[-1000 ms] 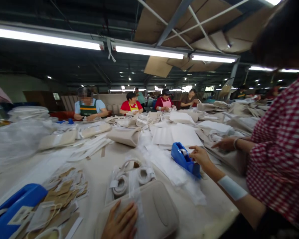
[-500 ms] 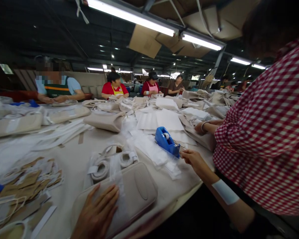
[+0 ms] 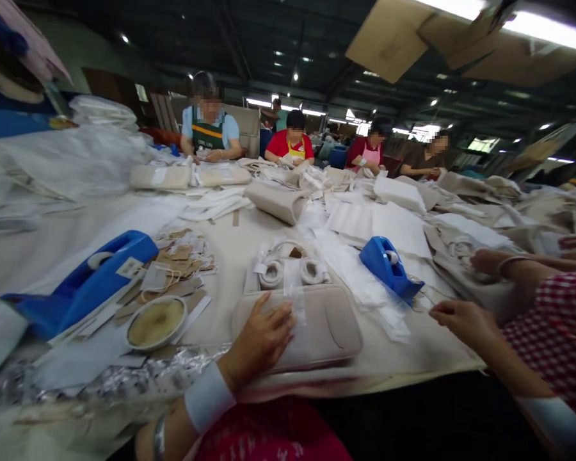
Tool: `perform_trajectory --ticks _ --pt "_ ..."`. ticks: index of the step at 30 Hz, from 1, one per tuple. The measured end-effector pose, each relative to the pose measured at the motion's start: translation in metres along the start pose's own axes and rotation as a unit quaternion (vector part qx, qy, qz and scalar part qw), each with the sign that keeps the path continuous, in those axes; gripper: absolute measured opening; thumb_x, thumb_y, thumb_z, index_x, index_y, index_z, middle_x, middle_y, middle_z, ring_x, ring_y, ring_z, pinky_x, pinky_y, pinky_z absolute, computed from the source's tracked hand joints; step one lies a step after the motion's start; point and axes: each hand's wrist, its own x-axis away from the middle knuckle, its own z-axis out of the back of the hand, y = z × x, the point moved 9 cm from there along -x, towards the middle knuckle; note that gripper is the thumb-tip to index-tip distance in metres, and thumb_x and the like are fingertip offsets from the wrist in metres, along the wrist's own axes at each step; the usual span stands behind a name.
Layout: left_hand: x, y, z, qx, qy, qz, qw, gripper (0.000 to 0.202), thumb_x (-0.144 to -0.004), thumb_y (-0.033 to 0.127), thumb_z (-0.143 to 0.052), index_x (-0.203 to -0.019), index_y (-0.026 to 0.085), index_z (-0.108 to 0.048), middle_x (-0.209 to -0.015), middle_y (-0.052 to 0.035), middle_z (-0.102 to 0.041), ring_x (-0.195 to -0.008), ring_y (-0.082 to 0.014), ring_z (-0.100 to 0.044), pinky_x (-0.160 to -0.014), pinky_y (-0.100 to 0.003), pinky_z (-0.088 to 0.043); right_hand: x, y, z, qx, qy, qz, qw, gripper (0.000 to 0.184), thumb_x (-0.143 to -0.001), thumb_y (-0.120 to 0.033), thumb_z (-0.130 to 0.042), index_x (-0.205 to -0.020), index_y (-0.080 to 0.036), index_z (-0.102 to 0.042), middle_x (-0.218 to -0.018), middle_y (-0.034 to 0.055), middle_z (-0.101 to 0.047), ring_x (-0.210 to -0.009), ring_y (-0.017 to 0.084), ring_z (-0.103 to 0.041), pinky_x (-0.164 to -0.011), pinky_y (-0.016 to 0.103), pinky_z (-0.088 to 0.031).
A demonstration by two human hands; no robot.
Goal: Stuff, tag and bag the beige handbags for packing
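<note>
My left hand lies flat, fingers spread, on a beige padded pouch wrapped in clear plastic near the table's front edge. A white cuff covers my left wrist. Just behind the pouch lies a clear bag with coiled white straps. My right hand is out of view. To the right, a co-worker's hand hovers by the table edge, close to a small blue tape dispenser. The co-worker's other arm, in a red checked sleeve, rests farther back.
A large blue tape dispenser sits at the left beside a round dish and a heap of brown paper tags. White sheets and beige bags cover the long table. Several people work at the far end.
The view has swung left and down, bringing the large blue dispenser and the round dish into sight. My left hand stays on the pouch. The co-worker's hand has drawn back from the small dispenser.
</note>
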Motion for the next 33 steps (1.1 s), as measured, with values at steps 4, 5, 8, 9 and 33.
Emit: perform_trajectory --ticks 4,5,8,9,33 --pt "0.000 -0.001 -0.004 0.003 -0.017 -0.001 1.000 0.028 -0.095 0.021 -0.047 -0.120 0.018 -0.059 -0.126 -0.0132 -0.061 -0.123 -0.0240 -0.054 -0.115 -0.059 -0.025 0.034 -0.141 -0.027 0.091 -0.148 0.226 0.959 0.013 -0.067 -0.020 -0.066 -0.055 -0.025 -0.066 -0.063 0.0027 -0.066 -0.062 0.020 -0.057 -0.066 0.034 -0.038" --pt "0.000 -0.001 -0.005 0.003 -0.019 -0.002 1.000 0.028 -0.095 0.021 -0.047 -0.121 0.018 -0.058 -0.126 -0.0133 -0.061 -0.123 -0.0244 -0.054 -0.115 -0.059 -0.025 0.049 -0.182 -0.044 0.118 -0.217 0.305 0.920 0.015 -0.069 -0.015 -0.064 -0.057 -0.024 -0.067 -0.064 0.0015 -0.066 -0.063 0.018 -0.057 -0.069 0.033 -0.037" --pt "-0.001 0.001 -0.004 0.005 -0.020 -0.010 1.000 0.028 -0.095 0.020 -0.047 -0.120 0.018 -0.059 -0.122 -0.0130 -0.063 -0.124 -0.0249 -0.053 -0.115 -0.060 -0.025 0.089 -0.276 -0.084 0.164 -0.342 0.478 0.792 0.021 -0.069 -0.005 -0.060 -0.066 -0.022 -0.072 -0.066 -0.0013 -0.068 -0.061 0.013 -0.055 -0.069 0.029 -0.036" --pt "-0.002 0.002 -0.004 0.006 -0.020 -0.013 1.000 0.027 -0.094 0.019 -0.047 -0.119 0.018 -0.059 -0.120 -0.0123 -0.063 -0.124 -0.0247 -0.053 -0.115 -0.060 -0.024 0.096 -0.296 -0.096 0.180 -0.364 0.502 0.764 0.020 -0.069 -0.006 -0.061 -0.070 -0.021 -0.074 -0.066 -0.0016 -0.069 -0.060 0.012 -0.054 -0.065 0.027 -0.035" --pt "-0.005 0.001 -0.001 -0.003 -0.016 0.001 1.000 0.029 -0.092 0.021 -0.049 -0.119 0.017 -0.059 -0.119 -0.0145 -0.060 -0.113 -0.0261 -0.054 -0.107 -0.058 -0.031 0.080 -0.336 -0.174 0.287 -0.244 0.601 0.705 0.016 -0.083 -0.017 -0.060 -0.088 -0.011 -0.073 -0.078 0.0120 -0.072 -0.074 0.023 -0.064 -0.078 0.037 -0.035"
